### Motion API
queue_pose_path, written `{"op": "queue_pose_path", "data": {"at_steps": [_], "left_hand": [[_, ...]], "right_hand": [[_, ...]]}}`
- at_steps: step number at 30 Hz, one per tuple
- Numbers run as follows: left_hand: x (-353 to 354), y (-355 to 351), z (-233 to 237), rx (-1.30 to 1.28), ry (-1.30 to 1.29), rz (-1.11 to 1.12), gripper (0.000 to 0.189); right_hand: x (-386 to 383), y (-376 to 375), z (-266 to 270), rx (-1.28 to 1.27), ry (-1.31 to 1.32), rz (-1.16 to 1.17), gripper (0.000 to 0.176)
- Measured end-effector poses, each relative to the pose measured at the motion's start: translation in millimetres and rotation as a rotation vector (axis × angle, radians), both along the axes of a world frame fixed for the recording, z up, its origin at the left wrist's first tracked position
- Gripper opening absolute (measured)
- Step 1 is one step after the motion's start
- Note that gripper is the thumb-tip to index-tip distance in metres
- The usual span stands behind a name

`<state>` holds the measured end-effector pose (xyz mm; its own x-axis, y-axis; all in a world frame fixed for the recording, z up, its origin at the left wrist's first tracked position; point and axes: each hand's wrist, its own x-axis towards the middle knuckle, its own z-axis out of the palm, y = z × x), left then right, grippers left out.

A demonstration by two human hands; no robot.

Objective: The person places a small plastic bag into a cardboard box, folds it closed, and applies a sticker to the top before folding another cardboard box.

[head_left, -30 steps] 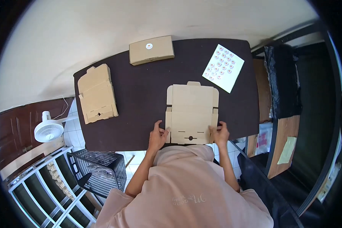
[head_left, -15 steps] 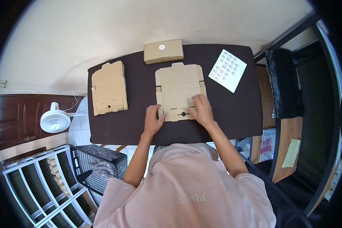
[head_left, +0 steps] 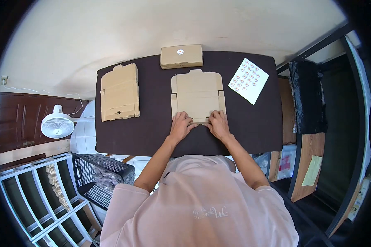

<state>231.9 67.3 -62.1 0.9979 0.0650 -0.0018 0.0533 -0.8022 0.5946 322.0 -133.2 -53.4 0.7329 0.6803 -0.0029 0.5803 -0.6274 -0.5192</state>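
Observation:
A brown cardboard box blank [head_left: 198,91] lies unfolded on the dark table in front of me. Its near flap is raised and partly folded along the crease. My left hand [head_left: 182,125] grips the near left part of this flap, thumb on the near side and fingers over the top. At the near right part, my right hand [head_left: 218,123] pinches the same flap in a mirrored way. Both hands hide the flap's corners, and the slot and round hole are largely out of sight. The side flaps and far tab lie flat.
A stack of flat box blanks [head_left: 120,92] lies on the left of the table [head_left: 152,136]. At the back stands a closed box [head_left: 181,57] with a round sticker. A sticker sheet [head_left: 248,81] lies right. A black crate [head_left: 103,177] and white fan [head_left: 57,124] stand left.
Both hands have closed onto the near edge of the blank, the left moving inward. The near flap, flat before with its hole showing, is now bent upward. The view has shifted slightly.

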Motion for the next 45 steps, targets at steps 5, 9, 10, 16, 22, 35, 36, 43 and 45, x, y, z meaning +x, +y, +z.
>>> {"op": "queue_pose_path", "data": {"at_steps": [5, 9, 10, 16, 22, 35, 36, 43, 45], "left_hand": [[-3.6, 12.4, 4.6, 0.022, -0.013, 0.041, 0.028], [-22.9, 40.4, 1.9, 0.062, 0.028, 0.153, 0.028], [-25.4, 44.4, 2.0, 0.055, 0.080, 0.172, 0.028], [-6.2, 28.3, 0.8, 0.060, 0.047, 0.185, 0.036], [16.9, 14.1, 11.5, 0.086, 0.117, 0.119, 0.040], [17.2, 53.8, -3.3, 0.111, 0.032, 0.041, 0.050], [23.2, 52.6, -2.0, 0.113, 0.076, 0.095, 0.054], [38.0, 9.5, 9.2, 0.232, 0.144, 0.345, 0.078], [35.8, 6.3, 9.6, 0.241, 0.201, 0.425, 0.082]], "right_hand": [[19.3, -11.8, -2.2, -0.039, 0.053, 0.041, 0.022], [31.4, -30.9, -1.2, -0.085, 0.124, -0.026, 0.026], [32.0, -31.8, -1.4, -0.111, 0.147, -0.041, 0.027], [24.7, -0.6, 0.1, -0.202, 0.042, -0.013, 0.025], [25.3, 26.1, -8.2, -0.200, 0.047, 0.110, 0.025], [60.1, -14.2, -2.0, 0.030, 0.222, 0.026, 0.034], [62.6, -12.3, -1.0, 0.051, 0.133, 0.011, 0.039], [31.2, 32.6, -4.1, -0.113, 0.019, -0.174, 0.063], [33.6, 31.4, -4.1, -0.090, 0.032, -0.186, 0.064]]}}
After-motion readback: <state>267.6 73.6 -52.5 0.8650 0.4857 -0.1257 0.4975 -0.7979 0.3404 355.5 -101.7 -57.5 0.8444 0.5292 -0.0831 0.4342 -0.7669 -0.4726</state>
